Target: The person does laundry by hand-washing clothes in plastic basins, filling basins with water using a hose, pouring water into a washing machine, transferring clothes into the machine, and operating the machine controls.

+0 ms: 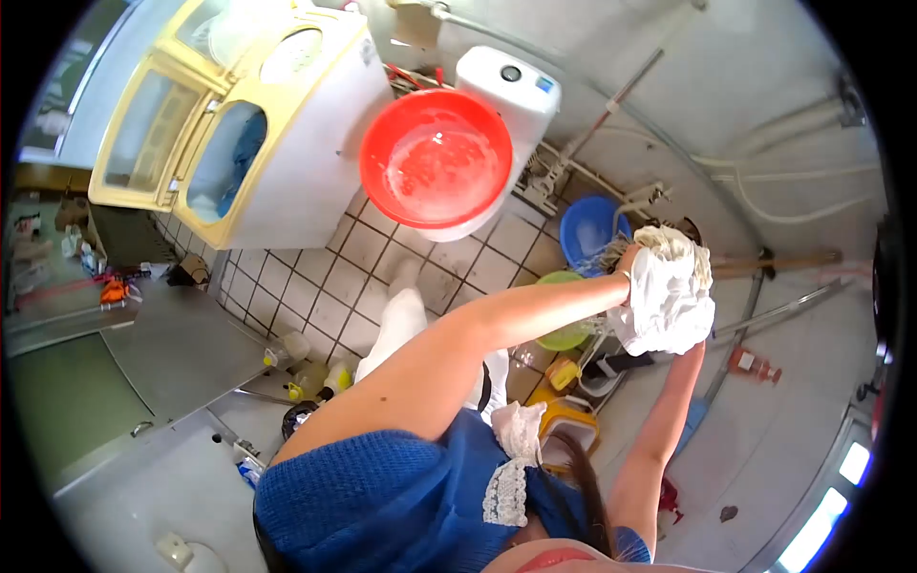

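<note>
A bunched white cloth [669,304] hangs between my hands at the right, above the basins. My left hand [629,264] is closed on its left side. My right hand [700,346] reaches up to its lower right edge; the fingers are mostly behind the fabric, which they seem to grip. A cream, crumpled, stringy bunch [674,246] shows at the top of the cloth; I cannot tell whether it is a separate thing. Thin streaks of water fall beside my left hand. Below are a blue basin [585,224] and a green basin [564,334].
A red basin [382,196] with sudsy water rests on the white toilet [527,103]. Beside it stands a washing machine [296,191] with its lids raised and blue laundry [246,153] inside. Bottles [336,378] stand on the tiled floor [358,286]. A wooden pole [793,262] is at the right.
</note>
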A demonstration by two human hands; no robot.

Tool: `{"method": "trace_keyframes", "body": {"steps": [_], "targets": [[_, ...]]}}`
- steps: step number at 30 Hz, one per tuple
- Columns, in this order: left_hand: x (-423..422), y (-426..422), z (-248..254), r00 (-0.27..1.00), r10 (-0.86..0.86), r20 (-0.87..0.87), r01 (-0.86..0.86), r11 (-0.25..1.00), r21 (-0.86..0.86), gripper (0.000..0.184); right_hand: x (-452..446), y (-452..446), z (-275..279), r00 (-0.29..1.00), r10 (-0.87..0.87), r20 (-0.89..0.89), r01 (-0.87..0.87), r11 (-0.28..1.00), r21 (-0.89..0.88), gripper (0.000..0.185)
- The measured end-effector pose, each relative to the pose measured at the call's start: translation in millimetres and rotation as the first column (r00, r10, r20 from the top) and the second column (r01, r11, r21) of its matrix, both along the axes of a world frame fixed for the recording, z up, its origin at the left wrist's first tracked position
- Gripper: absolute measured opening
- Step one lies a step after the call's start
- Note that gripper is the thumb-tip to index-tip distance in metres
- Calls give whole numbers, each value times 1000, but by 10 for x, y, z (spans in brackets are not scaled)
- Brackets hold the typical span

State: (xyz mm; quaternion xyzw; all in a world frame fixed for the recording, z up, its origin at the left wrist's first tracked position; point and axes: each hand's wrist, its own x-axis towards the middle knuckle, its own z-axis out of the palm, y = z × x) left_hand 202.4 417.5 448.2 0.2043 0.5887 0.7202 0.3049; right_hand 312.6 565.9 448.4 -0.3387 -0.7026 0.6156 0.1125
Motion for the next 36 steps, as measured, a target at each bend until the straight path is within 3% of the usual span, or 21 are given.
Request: {"method": "trace_keyframes", "body": {"steps": [2, 7, 8, 13, 18, 21, 27, 36], "targets": [[-115, -386, 178, 996, 75, -56, -73, 997, 37, 37, -305, -260, 84, 993, 93, -68, -90, 995, 38, 51], [-1683, -1502, 781, 953, 285, -98, -273, 954, 122, 39, -2430, -1317, 697, 921, 368, -126, -345, 923, 168, 50], [-1235, -1750, 1064, 931, 323, -167, -301, 943, 145, 39, -1943, -1562, 974, 906, 381, -186, -344, 917, 201, 50], [-3264, -3358, 1049, 865, 488, -115, -465, 867, 178, 40, -4425, -3076, 1073, 821, 541, -182, -492, 832, 257, 49], [-4679, -4717, 1033, 768, 636, -82, -622, 770, 145, 42, -6002, -4442, 1116, 743, 657, -130, -596, 737, 317, 48], [-5589, -5538, 798, 688, 723, -69, -717, 691, 93, 43, -6683, -5102, 890, 708, 705, -44, -647, 672, 361, 47], [-6645, -6650, 95, 521, 853, -32, -853, 520, -44, 44, -7190, -5913, 384, 606, 778, 168, -749, 486, 449, 46], [-7327, -7180, -1596, 374, 927, -19, -849, 333, -411, 47, -8382, -6816, -369, 435, 778, 453, -821, 135, 555, 44]]}}
